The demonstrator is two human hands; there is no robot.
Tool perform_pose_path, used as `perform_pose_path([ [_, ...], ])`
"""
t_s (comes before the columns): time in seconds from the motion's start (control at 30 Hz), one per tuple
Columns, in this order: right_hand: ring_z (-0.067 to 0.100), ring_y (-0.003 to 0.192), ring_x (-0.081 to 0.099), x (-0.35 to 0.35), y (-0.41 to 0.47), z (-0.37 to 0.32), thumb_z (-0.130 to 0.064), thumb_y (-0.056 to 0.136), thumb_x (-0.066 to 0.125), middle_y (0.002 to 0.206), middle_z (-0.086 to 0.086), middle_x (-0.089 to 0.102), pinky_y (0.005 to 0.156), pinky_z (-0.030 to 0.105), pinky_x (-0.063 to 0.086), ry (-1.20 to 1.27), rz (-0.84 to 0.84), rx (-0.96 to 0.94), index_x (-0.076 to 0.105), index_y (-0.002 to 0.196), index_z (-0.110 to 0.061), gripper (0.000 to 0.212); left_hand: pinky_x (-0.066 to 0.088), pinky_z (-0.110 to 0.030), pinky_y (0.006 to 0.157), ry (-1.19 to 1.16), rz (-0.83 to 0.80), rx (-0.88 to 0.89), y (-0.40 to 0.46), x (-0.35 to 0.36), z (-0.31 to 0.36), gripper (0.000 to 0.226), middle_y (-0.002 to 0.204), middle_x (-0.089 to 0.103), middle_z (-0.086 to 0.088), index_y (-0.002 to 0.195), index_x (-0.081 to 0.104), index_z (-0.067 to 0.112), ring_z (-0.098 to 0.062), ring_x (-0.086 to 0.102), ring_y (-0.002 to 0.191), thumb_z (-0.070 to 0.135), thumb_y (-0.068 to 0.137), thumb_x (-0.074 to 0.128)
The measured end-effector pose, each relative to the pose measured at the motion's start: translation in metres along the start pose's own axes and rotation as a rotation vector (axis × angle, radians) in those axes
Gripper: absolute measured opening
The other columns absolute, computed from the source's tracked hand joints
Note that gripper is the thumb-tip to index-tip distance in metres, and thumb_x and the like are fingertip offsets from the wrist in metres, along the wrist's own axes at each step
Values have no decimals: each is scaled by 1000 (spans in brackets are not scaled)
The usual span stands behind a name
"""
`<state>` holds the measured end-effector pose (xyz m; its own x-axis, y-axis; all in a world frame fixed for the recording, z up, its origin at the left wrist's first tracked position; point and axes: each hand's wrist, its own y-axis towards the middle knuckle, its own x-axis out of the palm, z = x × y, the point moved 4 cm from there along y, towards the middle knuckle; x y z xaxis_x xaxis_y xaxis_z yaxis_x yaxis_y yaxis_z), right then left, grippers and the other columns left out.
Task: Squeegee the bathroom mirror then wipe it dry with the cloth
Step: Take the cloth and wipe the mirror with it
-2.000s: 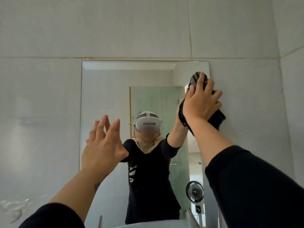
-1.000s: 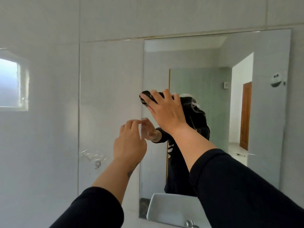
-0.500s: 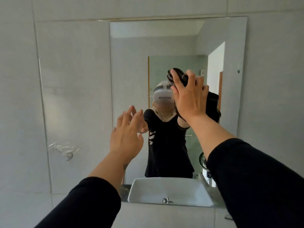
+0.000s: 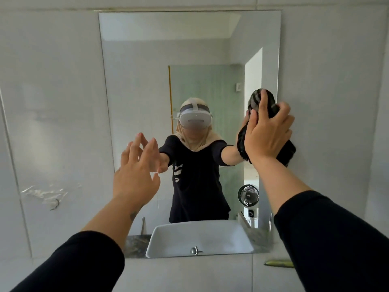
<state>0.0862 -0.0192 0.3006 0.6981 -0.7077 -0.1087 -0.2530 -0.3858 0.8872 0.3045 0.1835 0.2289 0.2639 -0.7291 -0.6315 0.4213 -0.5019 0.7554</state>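
Observation:
The rectangular mirror (image 4: 147, 60) hangs on a white tiled wall straight ahead. My right hand (image 4: 266, 135) presses a dark striped cloth (image 4: 259, 100) flat against the mirror's right edge, at mid height. My left hand (image 4: 136, 173) is held up with its fingers spread near the mirror's lower left part, holding nothing; I cannot tell whether it touches the glass. No squeegee is in view.
A yellow-green object (image 4: 279, 264) lies below the mirror's lower right corner. A bit of torn clear tape with a hook (image 4: 49, 197) sticks to the wall tile on the left. The mirror reflects a white basin, a small fan and a doorway.
My right hand has slid the cloth from the middle of the mirror to its right edge. The left hand stays raised with its fingers apart.

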Motion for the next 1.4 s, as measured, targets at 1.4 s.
perform_pose_path([
  [1.4, 32, 101, 55, 47, -222, -118, -31, 91, 57, 128, 8, 37, 79, 46, 44, -1, -85, -939, 37, 143, -32, 56, 31, -51, 111, -2, -128, -66, -85, 20, -64, 70, 157, 13, 5, 143, 22, 23, -22, 15, 144, 22, 84, 59],
])
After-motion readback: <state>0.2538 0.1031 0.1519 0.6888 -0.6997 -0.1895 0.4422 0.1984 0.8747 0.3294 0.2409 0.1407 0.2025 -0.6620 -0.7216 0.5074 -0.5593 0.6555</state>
